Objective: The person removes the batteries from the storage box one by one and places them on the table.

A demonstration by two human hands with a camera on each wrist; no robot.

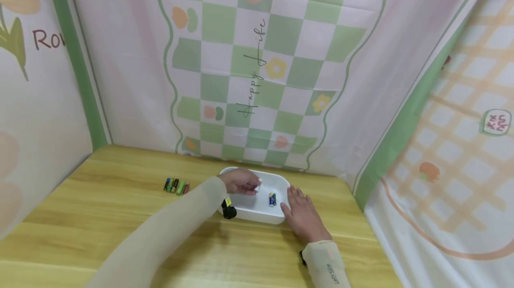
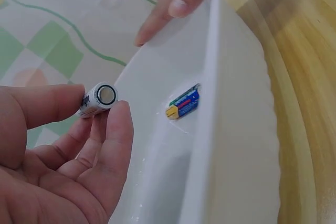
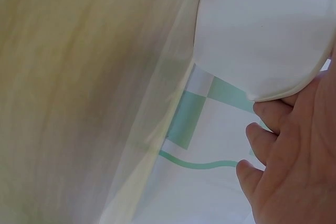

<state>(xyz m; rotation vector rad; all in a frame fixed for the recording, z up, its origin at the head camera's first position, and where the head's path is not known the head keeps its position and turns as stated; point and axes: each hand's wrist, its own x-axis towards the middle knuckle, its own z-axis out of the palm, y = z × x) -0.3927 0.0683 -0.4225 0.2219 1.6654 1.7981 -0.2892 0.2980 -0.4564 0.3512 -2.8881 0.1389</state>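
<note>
A white battery (image 2: 95,100) sits between the left fingers (image 2: 118,140).

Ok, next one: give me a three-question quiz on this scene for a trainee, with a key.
1. What does the left grip hold?
2. True or false: the battery row lies inside the tray.
3. Where is the right grip? A) over the battery row, B) at one end of the tray, C) out of every view.

Key:
1. A white battery.
2. False; it lies on the table, beside the tray.
3. B.
</note>
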